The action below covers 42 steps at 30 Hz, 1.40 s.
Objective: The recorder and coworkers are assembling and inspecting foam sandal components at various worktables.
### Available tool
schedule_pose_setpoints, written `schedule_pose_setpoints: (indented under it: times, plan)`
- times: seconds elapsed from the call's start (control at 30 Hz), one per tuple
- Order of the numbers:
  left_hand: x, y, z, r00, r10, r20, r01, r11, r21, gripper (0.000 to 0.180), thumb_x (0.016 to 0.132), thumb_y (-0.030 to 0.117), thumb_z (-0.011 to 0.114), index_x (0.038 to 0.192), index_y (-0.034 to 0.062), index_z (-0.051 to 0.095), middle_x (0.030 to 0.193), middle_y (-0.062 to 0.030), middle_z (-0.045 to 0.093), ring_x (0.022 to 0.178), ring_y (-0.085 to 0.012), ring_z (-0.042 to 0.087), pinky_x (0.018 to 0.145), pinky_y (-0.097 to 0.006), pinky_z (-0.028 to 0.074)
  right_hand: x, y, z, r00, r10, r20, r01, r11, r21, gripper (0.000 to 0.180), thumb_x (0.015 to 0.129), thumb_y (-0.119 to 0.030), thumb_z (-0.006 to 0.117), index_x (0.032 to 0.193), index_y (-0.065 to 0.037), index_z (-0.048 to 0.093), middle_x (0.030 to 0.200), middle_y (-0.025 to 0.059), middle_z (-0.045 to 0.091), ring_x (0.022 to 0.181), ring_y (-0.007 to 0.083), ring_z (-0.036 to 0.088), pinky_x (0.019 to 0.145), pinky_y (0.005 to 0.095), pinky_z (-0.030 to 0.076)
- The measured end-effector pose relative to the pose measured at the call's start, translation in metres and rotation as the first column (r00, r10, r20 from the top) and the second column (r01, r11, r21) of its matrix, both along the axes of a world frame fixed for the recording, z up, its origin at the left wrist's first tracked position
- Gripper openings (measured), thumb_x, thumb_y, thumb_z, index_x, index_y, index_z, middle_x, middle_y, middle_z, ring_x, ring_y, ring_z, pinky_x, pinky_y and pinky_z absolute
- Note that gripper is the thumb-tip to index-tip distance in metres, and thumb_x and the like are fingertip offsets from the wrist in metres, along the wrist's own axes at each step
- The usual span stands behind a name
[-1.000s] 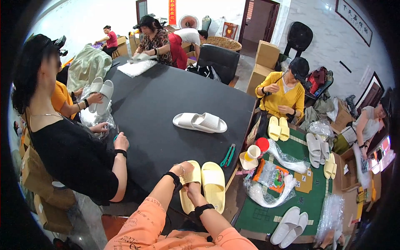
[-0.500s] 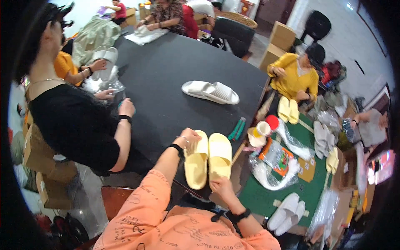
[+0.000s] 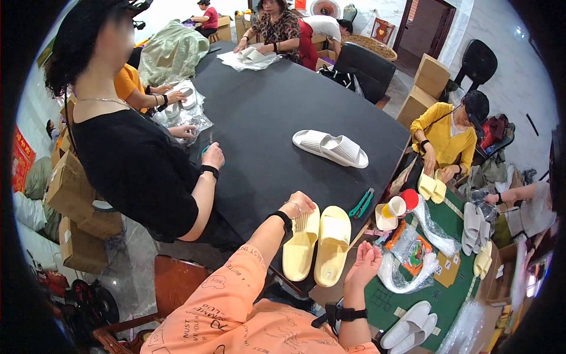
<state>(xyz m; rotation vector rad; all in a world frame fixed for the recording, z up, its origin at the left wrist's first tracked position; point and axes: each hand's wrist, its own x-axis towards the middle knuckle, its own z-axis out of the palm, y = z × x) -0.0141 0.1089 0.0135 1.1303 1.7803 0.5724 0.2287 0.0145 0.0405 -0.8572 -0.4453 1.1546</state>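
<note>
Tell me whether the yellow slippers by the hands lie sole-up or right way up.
Right way up: both yellow slippers show their footbeds and straps, lying side by side on the black table, left hand at one's toe.

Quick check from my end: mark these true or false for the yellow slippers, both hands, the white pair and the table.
1. The pair of yellow slippers lies side by side at the near edge of the black table. True.
2. The left hand rests at the top of the left yellow slipper. True.
3. The right hand is closed around a yellow slipper. False: it is open, palm showing, just right of the pair and holding nothing.
4. The white slippers are stacked on the yellow pair. False: they lie apart, farther up the table.
5. A green-handled tool lies right of the yellow pair. True.
</note>
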Motion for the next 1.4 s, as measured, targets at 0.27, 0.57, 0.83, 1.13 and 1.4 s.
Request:
schedule_pose_setpoints:
  times: [0.27, 0.57, 0.83, 1.13, 1.4]
  plan:
    - [0.007, 0.003, -0.014, 0.996, 0.064, 0.063, -0.074, 0.982, 0.175, 0.02, 0.066, -0.006, 0.059, 0.084, 0.0007, 0.064, 0.074, -0.0096, 0.064, 0.068, -0.014, 0.061, 0.062, -0.025, 0.05, 0.011, 0.008, 0.019, 0.983, 0.159, -0.089, -0.161, 0.987, -0.024, 0.03, 0.087, -0.011, 0.045, 0.115, -0.005, 0.035, 0.083, 0.0057, 0.055, 0.06, 0.0092, 0.05, 0.065, 0.0247, 0.047]
    - [0.02, 0.002, -0.033, 0.657, 0.203, 0.726, -0.432, 0.891, 0.141, 0.035, 0.074, -0.01, 0.048, 0.107, 0.0006, 0.053, 0.09, -0.0126, 0.06, 0.068, -0.0135, 0.057, 0.063, -0.025, 0.049, 0.032, -0.027, -0.046, 0.951, 0.248, 0.182, -0.208, 0.954, -0.214, 0.012, 0.084, -0.009, 0.047, 0.093, -0.001, 0.051, 0.068, 0.0026, 0.052, 0.063, 0.0119, 0.054, 0.061, 0.025, 0.047]
    - [0.031, 0.0, -0.023, 0.937, 0.009, 0.35, -0.114, 0.953, 0.281, 0.035, 0.077, -0.009, 0.036, 0.102, 0.0031, 0.057, 0.089, -0.0063, 0.061, 0.069, -0.0092, 0.05, 0.063, -0.022, 0.041, 0.006, -0.042, -0.047, 0.606, 0.792, -0.073, -0.584, 0.381, -0.717, 0.015, 0.08, -0.012, 0.051, 0.079, 0.003, 0.054, 0.063, 0.0101, 0.057, 0.054, 0.0187, 0.057, 0.052, 0.0287, 0.049]
    - [0.015, 0.018, -0.109, 0.976, -0.133, -0.171, 0.19, 0.906, 0.378, 0.018, 0.077, 0.012, 0.047, 0.084, 0.0047, 0.062, 0.082, -0.0182, 0.06, 0.076, -0.0288, 0.06, 0.068, -0.037, 0.047, -0.059, 0.008, -0.057, 0.677, 0.681, 0.279, -0.481, 0.696, -0.533, 0.011, 0.082, -0.007, 0.044, 0.082, 0.0, 0.052, 0.067, 0.0073, 0.054, 0.054, 0.0165, 0.055, 0.047, 0.028, 0.047]
    - [0.082, -0.011, -0.017, 0.892, -0.262, -0.368, 0.317, 0.944, 0.097, 0.029, 0.073, 0.038, 0.054, 0.08, 0.0126, 0.066, 0.077, -0.0109, 0.063, 0.075, -0.0273, 0.06, 0.069, -0.037, 0.046, -0.049, 0.029, -0.103, 0.898, 0.438, 0.046, -0.364, 0.797, -0.481, 0.017, 0.086, -0.022, 0.045, 0.097, -0.01, 0.051, 0.08, -0.0004, 0.054, 0.063, 0.0096, 0.05, 0.051, 0.0224, 0.039]
